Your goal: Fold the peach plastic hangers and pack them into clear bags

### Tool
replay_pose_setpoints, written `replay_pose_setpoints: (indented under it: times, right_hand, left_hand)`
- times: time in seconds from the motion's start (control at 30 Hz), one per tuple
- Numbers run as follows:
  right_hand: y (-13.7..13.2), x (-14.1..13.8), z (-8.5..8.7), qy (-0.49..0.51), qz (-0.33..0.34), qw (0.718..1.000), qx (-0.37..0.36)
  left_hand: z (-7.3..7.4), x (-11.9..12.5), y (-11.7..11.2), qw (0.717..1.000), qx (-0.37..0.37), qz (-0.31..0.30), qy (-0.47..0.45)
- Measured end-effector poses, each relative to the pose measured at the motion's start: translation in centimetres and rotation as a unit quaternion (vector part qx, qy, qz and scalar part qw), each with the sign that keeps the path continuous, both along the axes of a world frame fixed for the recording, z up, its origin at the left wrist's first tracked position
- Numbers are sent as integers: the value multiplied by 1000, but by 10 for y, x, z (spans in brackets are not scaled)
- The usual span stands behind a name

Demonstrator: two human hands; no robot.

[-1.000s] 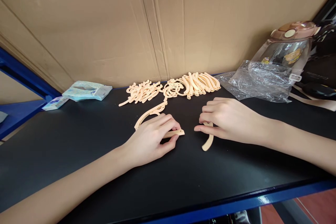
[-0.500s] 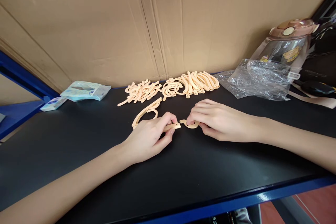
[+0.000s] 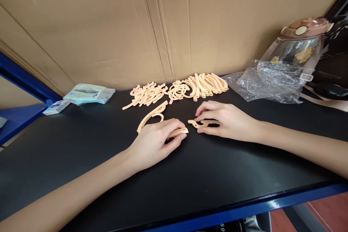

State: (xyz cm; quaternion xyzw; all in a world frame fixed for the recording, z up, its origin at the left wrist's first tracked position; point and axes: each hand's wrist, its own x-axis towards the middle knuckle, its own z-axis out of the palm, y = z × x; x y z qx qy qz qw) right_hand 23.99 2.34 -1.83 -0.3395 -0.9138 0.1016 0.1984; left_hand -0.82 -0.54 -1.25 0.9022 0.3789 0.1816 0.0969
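Note:
My left hand (image 3: 156, 141) pinches the near end of a long curved peach plastic piece (image 3: 152, 115) that lies flat on the black tabletop (image 3: 81, 152). My right hand (image 3: 225, 119) pinches a shorter hooked peach piece (image 3: 197, 124), its free tip a finger's width from the end of the long piece. Behind both hands, two heaps of the same peach parts lie by the cardboard wall: a left heap (image 3: 145, 95) and a right heap (image 3: 199, 85).
A crumpled clear plastic bag (image 3: 269, 81) and a clear bottle with a brown lid (image 3: 301, 45) stand at the back right. Tissue packs (image 3: 88, 94) lie at the back left by a blue frame rail (image 3: 24, 83). The table's blue front edge (image 3: 272, 206) runs below.
My right hand turned the short piece from hanging toward me to lying level, and brought it left toward the long piece's end. My left hand stayed put.

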Motion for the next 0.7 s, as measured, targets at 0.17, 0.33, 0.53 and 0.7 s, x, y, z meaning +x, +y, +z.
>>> replay_pose_setpoints:
  times: [0.17,0.33,0.53,0.7]
  right_hand:
    - [-2,-3,-1,55,8,998,-26]
    - [-3,-6,-1,101,11,990,-102]
    - [-6,-4,0,90,6,985,-146]
    - [-8,-7,1,101,52,985,-131]
  left_hand:
    - [0,1,0,998,-44,10,-33]
    - [-2,3,-4,995,-79,23,-64]
    - [1,5,-5,988,-115,50,-91]
    - [1,3,-3,986,-123,45,-98]
